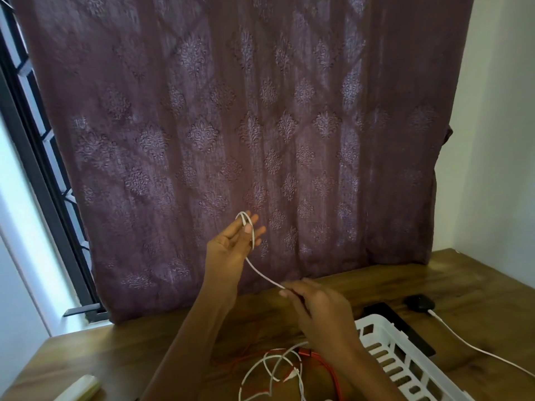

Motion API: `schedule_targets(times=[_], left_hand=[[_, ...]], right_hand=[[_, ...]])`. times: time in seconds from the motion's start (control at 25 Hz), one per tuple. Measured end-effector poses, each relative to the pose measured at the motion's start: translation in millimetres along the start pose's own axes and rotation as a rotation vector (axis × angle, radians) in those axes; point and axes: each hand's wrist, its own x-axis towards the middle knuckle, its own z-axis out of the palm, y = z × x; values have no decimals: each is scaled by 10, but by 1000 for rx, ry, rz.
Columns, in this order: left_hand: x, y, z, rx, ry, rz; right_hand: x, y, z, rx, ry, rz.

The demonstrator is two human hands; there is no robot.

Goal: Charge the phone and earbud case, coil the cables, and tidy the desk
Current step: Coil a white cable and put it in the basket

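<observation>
My left hand (231, 244) is raised in front of the curtain, fingers spread, with a white cable (262, 274) looped around them. The cable runs taut down to my right hand (317, 309), which pinches it between thumb and fingers above the desk. More white cable lies in loose loops (275, 369) on the wooden desk (130, 351), tangled with a red cable (327, 369). A black phone (401, 322) lies flat behind the basket. A small black earbud case (419, 303) sits at the right, with another white cable (474, 347) trailing from it.
A white slotted plastic basket (405, 360) stands at the lower right. A pale object (79, 387) lies at the desk's front left corner. A maroon patterned curtain (246, 125) hangs behind the desk, with a window frame (37, 157) at left and a wall at right.
</observation>
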Motion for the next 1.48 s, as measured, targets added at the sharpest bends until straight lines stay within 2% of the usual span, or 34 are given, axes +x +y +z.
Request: schedule_targets(times=[0.16,0.28,0.36,0.48,0.68,0.88,1.04,1.16,1.32,1.48], left_hand=[[-66,-107,-15,174,-67,8],[-162,-138,17,189,-192,-54],[-219,-133,63,120,-246,-129],[-288,-90,157,-46,-293,-220],[-355,-16,264,-53,-333,-223],[-370,39,337,-319,-274,-323],[-371,54,346,-397,-241,-287],[-342,56,345,-466,-204,-276],[-321,43,311,-529,-186,-281],[-351,25,288,-540,-217,-301]], right_hand=[[120,4,-191,-94,194,-298],[294,-19,-444,-69,223,-401],[424,-30,-558,-15,187,-422],[591,6,-624,56,128,-364],[714,80,-640,255,92,-249],[813,131,-602,436,50,-95],[837,179,-562,637,6,41],[816,136,-537,777,-88,171],[723,101,-569,876,-320,311],[703,111,-525,930,-343,351]])
